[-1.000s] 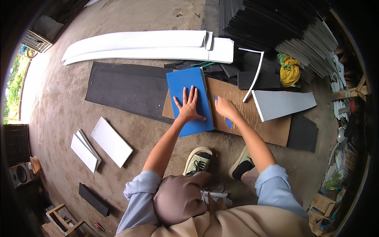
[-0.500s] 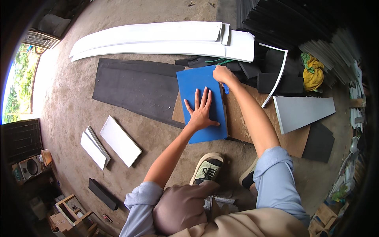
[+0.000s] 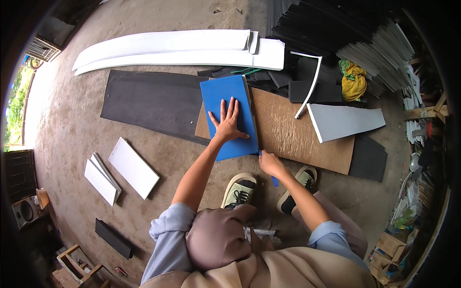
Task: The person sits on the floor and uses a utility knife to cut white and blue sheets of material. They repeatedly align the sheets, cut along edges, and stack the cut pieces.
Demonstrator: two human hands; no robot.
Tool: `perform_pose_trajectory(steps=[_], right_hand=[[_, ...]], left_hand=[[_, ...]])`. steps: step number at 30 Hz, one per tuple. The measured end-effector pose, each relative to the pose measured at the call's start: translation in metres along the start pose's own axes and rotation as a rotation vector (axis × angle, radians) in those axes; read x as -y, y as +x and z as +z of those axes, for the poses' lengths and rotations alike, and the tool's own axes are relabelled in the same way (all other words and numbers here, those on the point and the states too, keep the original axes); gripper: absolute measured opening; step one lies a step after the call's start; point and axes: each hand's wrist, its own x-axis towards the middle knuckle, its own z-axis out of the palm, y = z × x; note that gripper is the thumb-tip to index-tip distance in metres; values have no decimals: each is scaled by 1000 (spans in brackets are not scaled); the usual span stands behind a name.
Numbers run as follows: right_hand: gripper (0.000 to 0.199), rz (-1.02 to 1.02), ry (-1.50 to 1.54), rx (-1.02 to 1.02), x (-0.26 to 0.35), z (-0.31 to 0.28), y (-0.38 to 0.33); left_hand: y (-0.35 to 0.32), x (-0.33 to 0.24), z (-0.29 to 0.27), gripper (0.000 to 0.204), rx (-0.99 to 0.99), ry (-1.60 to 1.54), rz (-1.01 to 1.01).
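Observation:
A blue rectangular foam sheet [image 3: 225,86] lies on a worn brown board [image 3: 297,129], its near edge reaching past the board. My left hand [image 3: 227,126] presses flat on the sheet with fingers spread. At the sheet's near right corner, my right hand [image 3: 272,164] is closed around what looks like a blue utility knife [image 3: 275,182]. Only the ends of the knife show at either side of the fist; its blade cannot be made out. A dark grey sheet [image 3: 149,103] runs out to the left beneath the board.
Long white foam strips [image 3: 163,48] lie beyond. Right of the board are a light grey panel [image 3: 343,122], a thin white strip [image 3: 314,81] and a yellow-green cloth bundle [image 3: 354,84]. White panels [image 3: 134,168] rest on the concrete floor at left. My shoes [image 3: 239,189] stand close by.
My right hand has come toward me with the knife, from the sheet's far right corner to its near right corner. My left hand stays flat on the sheet. The view has shifted slightly.

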Motion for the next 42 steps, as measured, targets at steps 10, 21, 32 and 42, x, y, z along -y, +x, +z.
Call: perform_pose_trajectory(steps=[10, 21, 32, 42], right_hand=[[34, 8, -366, -745, -26, -47, 51], [47, -256, 297, -824, 31, 16, 48], [26, 15, 1281, -455, 28, 5, 70], [23, -2, 1028, -574, 12, -7, 63]], left_hand=[[-1, 6, 4, 124, -30, -51, 42], [-8, 8, 4, 101, -178, -200, 119], [-23, -10, -15, 80, -315, -128, 4], [-25, 5, -14, 78, -300, 26, -178]])
